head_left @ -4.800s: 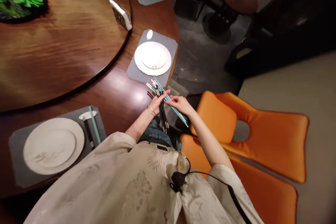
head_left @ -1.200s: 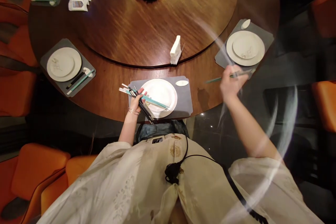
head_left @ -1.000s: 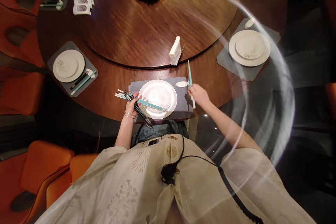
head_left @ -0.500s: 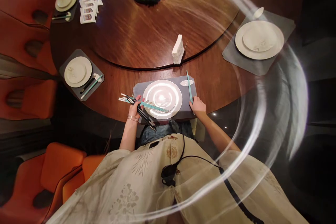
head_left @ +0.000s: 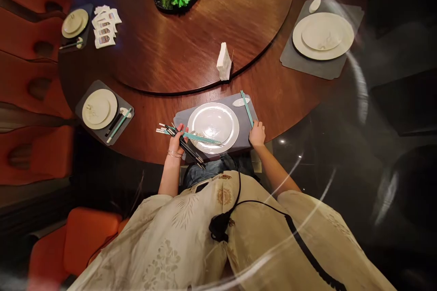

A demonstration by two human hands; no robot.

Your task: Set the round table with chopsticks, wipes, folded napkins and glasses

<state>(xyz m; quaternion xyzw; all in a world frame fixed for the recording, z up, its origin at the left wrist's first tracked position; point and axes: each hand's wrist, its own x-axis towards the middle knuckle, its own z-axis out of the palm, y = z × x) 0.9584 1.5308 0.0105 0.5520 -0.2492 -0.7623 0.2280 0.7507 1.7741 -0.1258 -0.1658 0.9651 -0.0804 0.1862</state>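
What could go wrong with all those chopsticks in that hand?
The left hand holds a big, loose bunch of chopsticks, so some might slip out and fall, especially as their dark ends poke past the table edge. Some lie over the plate and could clatter against it. The right hand might also knock the green chopsticks it touches out of line.
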